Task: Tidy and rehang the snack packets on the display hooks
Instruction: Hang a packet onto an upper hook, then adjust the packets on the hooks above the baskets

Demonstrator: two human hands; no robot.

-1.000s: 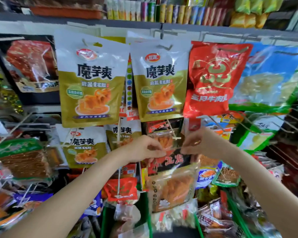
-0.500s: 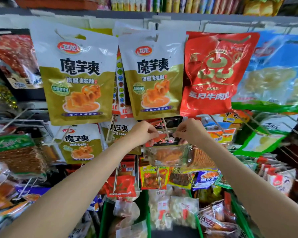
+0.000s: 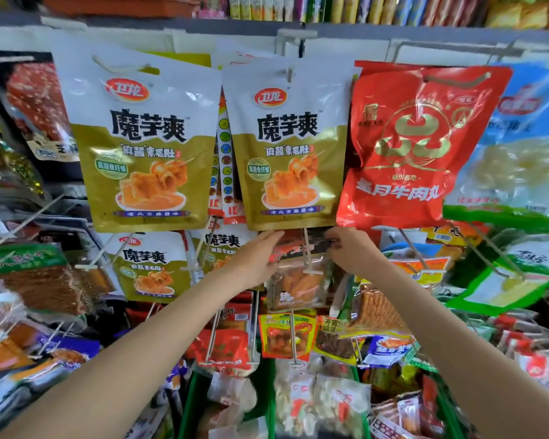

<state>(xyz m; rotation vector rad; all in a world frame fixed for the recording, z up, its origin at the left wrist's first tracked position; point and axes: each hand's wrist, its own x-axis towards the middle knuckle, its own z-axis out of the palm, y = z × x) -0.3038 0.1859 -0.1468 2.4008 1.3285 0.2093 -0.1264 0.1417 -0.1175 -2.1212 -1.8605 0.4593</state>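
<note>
Fingers of both hands are on the top edge of one small clear snack packet (image 3: 298,280), orange strips showing inside. Left hand (image 3: 251,264) holds the left top corner, fingers reaching up behind the header, thumb side hidden so exact pinch can't tell. Right hand (image 3: 351,250) pinches the right top corner, fingertips curled on the dark header. Packet sits under the gold konjac bag (image 3: 290,147), its header right at the display hook (image 3: 308,251), the thin rod running down the middle with a white end tab. Whether the hole is already on the rod is blurred, can't tell.

To do this well, I think: keep the header stretched flat between both hands, line the hole up with the rod tip, slide straight back along the rod, don't twist. Watch the gold bag above and the red beef ball bag (image 3: 403,144), easy to knock. Let go only once it hangs square, face forward
</note>
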